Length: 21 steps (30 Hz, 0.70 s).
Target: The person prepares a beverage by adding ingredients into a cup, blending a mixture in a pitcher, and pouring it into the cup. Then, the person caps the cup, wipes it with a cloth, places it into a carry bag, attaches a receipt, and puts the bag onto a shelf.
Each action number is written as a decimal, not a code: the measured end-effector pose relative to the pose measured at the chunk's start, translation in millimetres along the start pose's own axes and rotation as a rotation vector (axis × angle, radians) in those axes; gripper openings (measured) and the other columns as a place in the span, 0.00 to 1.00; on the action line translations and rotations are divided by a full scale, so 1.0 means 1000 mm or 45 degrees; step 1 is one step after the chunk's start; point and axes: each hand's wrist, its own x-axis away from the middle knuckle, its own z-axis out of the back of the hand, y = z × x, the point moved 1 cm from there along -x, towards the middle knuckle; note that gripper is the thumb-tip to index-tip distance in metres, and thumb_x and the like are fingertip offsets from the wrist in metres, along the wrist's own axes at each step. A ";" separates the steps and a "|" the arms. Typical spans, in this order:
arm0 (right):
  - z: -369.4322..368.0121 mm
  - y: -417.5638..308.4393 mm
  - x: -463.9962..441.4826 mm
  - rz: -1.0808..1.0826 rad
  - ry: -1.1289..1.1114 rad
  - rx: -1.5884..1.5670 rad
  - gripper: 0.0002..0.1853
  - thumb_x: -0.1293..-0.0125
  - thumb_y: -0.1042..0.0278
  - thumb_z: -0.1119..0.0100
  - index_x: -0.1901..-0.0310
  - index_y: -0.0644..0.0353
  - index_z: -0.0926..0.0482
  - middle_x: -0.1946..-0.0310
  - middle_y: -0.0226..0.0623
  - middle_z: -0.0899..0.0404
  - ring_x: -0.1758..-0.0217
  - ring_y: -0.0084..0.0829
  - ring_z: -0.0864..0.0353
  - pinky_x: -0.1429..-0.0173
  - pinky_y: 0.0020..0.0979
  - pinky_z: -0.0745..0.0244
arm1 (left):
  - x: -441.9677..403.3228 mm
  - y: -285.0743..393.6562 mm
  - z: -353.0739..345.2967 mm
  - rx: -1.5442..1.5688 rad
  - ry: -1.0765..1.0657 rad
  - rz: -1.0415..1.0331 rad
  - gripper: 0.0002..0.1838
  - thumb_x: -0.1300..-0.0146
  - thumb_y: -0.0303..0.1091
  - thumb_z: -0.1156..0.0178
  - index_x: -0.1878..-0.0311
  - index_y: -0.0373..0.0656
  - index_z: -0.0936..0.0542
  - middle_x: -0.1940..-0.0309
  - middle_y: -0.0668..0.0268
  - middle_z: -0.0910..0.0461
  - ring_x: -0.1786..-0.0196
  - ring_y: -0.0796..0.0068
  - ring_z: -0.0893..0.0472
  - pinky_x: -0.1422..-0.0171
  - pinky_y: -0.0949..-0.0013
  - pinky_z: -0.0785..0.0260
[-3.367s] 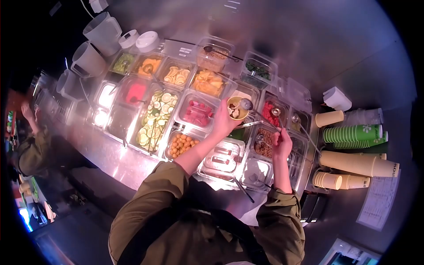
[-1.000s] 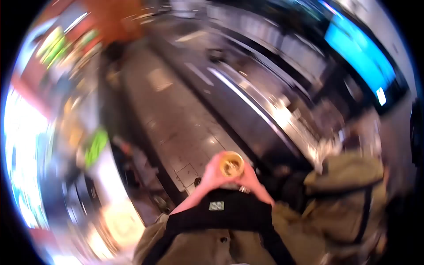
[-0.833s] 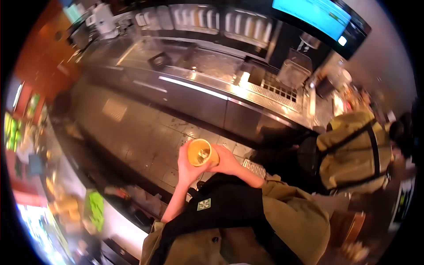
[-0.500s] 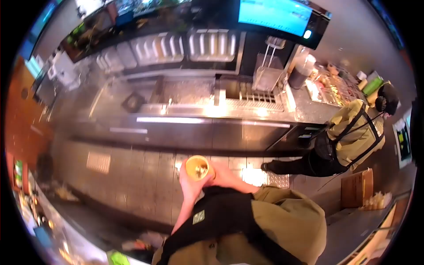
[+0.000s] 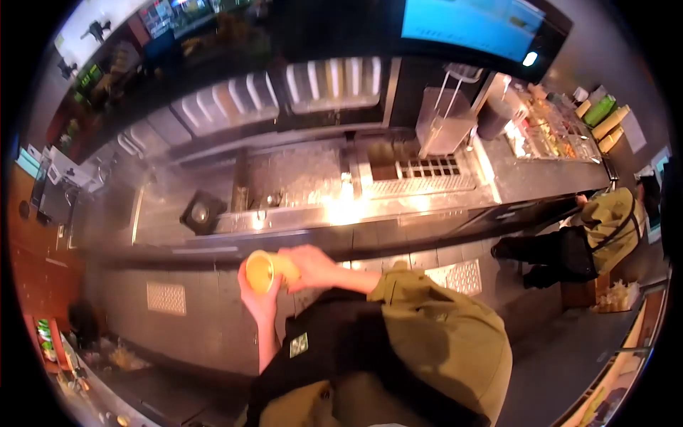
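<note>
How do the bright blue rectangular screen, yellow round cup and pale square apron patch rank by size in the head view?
1. Bright blue rectangular screen
2. Yellow round cup
3. Pale square apron patch

Yellow cup (image 5: 262,272) held aslant in two hands

The cup is gripped around its wall by the left hand (image 5: 259,300) and the right hand (image 5: 311,267), and is held up over the floor (image 5: 213,324). Its round, rimmed mouth is left uncovered and is turned toward the camera, with its body slanted off to the right. A small part of its contents can be seen inside, too blurred to be identified.
</note>
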 end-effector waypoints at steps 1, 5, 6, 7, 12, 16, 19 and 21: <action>0.008 0.005 -0.013 -0.145 -0.176 -0.069 0.45 0.66 0.50 0.23 0.44 0.60 0.31 0.56 0.46 0.22 0.53 0.48 0.23 0.48 0.41 0.30 | -0.011 -0.001 -0.005 0.000 -0.031 0.006 0.39 0.59 0.32 0.25 0.42 0.37 0.31 0.48 0.57 0.26 0.47 0.67 0.25 0.41 0.65 0.32; 0.001 0.040 -0.023 -0.200 0.038 -0.042 0.46 0.65 0.51 0.22 0.42 0.60 0.32 0.52 0.47 0.23 0.50 0.50 0.24 0.46 0.43 0.30 | -0.053 -0.005 -0.027 0.003 -0.132 -0.015 0.38 0.60 0.31 0.25 0.42 0.36 0.30 0.50 0.58 0.24 0.49 0.68 0.24 0.43 0.66 0.31; -0.001 0.045 -0.026 -0.280 0.030 -0.051 0.47 0.65 0.51 0.22 0.41 0.60 0.33 0.51 0.48 0.24 0.49 0.50 0.24 0.45 0.44 0.30 | -0.063 -0.017 -0.031 0.031 -0.154 0.023 0.38 0.60 0.31 0.25 0.43 0.37 0.30 0.53 0.58 0.22 0.51 0.68 0.23 0.44 0.65 0.30; 0.000 0.043 -0.033 -0.343 0.018 -0.032 0.49 0.65 0.51 0.22 0.39 0.60 0.34 0.48 0.49 0.25 0.46 0.51 0.26 0.42 0.43 0.31 | -0.073 -0.019 -0.033 0.025 -0.191 0.049 0.38 0.60 0.31 0.24 0.43 0.37 0.29 0.53 0.58 0.22 0.51 0.68 0.22 0.44 0.66 0.30; -0.011 0.064 -0.078 -0.365 -0.243 -0.348 0.47 0.61 0.61 0.22 0.37 0.60 0.37 0.45 0.47 0.27 0.43 0.44 0.25 0.41 0.37 0.29 | -0.120 -0.059 -0.004 -0.070 -0.170 0.053 0.36 0.58 0.35 0.23 0.44 0.39 0.28 0.55 0.60 0.21 0.52 0.70 0.22 0.45 0.68 0.30; -0.021 0.126 -0.123 -0.874 -0.260 -0.225 0.31 0.45 0.58 0.33 0.43 0.62 0.31 0.55 0.48 0.21 0.52 0.42 0.20 0.47 0.37 0.26 | -0.182 -0.063 0.079 0.030 0.255 0.205 0.37 0.56 0.38 0.24 0.42 0.37 0.29 0.51 0.57 0.23 0.49 0.66 0.23 0.42 0.62 0.30; -0.059 0.165 -0.187 -0.780 0.067 0.509 0.18 0.38 0.57 0.46 0.58 0.66 0.22 0.61 0.52 0.19 0.56 0.50 0.20 0.52 0.42 0.25 | -0.244 -0.101 0.151 -0.469 0.573 0.136 0.41 0.54 0.40 0.25 0.39 0.33 0.32 0.46 0.54 0.26 0.44 0.65 0.25 0.38 0.64 0.33; -0.096 0.209 -0.225 -0.977 -0.491 0.651 0.15 0.40 0.61 0.47 0.59 0.64 0.20 0.59 0.52 0.20 0.54 0.49 0.20 0.51 0.42 0.24 | -0.291 -0.140 0.184 -0.588 0.684 0.124 0.42 0.57 0.43 0.24 0.40 0.34 0.31 0.46 0.51 0.25 0.43 0.60 0.25 0.37 0.62 0.34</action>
